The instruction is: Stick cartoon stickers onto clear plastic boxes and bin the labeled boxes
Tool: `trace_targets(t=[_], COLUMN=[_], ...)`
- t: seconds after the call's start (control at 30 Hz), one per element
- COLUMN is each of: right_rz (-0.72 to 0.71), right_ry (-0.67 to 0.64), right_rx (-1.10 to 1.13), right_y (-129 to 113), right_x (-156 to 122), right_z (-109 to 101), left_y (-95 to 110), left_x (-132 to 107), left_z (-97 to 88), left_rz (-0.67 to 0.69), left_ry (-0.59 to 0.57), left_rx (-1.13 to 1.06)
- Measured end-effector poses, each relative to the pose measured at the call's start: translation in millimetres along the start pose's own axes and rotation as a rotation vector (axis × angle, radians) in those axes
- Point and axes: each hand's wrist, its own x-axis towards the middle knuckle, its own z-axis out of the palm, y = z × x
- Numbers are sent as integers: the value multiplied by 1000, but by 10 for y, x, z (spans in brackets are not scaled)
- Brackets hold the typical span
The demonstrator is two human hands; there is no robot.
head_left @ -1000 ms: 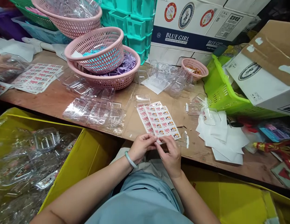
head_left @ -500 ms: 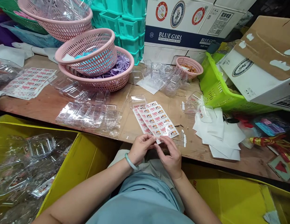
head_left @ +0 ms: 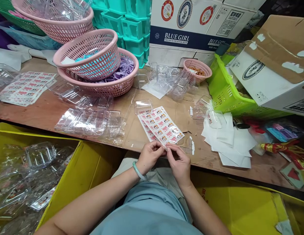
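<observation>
My left hand and my right hand meet at the near edge of the table, thumbs and forefingers pinched together. Between the fingertips shows a tiny whitish bit, too small to name; the corner of the sticker sheets lies right behind it. These sticker sheets, printed with cartoon cats and pink lettering, overlap on the cardboard just beyond my fingers. A clear plastic clamshell box rests against their far left corner. A pale green bangle circles my left wrist.
Clear clamshells lie left, below stacked pink baskets of purple and blue pieces. White paper sheets and a lime green basket are at right. A yellow bin of packed clamshells stands at lower left.
My right thumb and fingers have closed in against the left fingertips, where a gap showed before. The whole view has shifted slightly; the objects on the table stay put.
</observation>
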Motion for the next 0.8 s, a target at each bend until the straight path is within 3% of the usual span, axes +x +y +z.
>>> trace_targets(t=[0.1, 0.17, 0.3, 0.4, 0.5, 0.57, 0.63, 0.7, 0.8], right_rz=[263, 358, 402, 296, -34, -327, -555, -603, -348], right_ry=[73, 184, 452, 599, 480, 287, 121, 12, 17], right_rx=[222, 352, 556, 512, 84, -201, -325, -329, -193], right_y=[37, 106, 210, 129, -51, -154, -212, -225, -188], right_x=[60, 166, 460, 574, 520, 441, 373, 341, 387], right_z=[-15, -93, -389, -534, -428, -237, -28, 122, 175], left_y=[3, 28, 146, 301, 456, 505, 501, 467, 429], left_x=[-19, -50, -157, -273, -360, -350, -273, -156, 0], left_z=[7, -31, -289, -513, -523, -388, -223, -113, -108], left_rz=[-25, -74, -168, -113, 110, 167, 140, 108, 76], left_ry=[21, 44, 64, 81, 166, 79, -64, -97, -28], left_rx=[3, 9, 96, 318, 482, 382, 178, -1, -91])
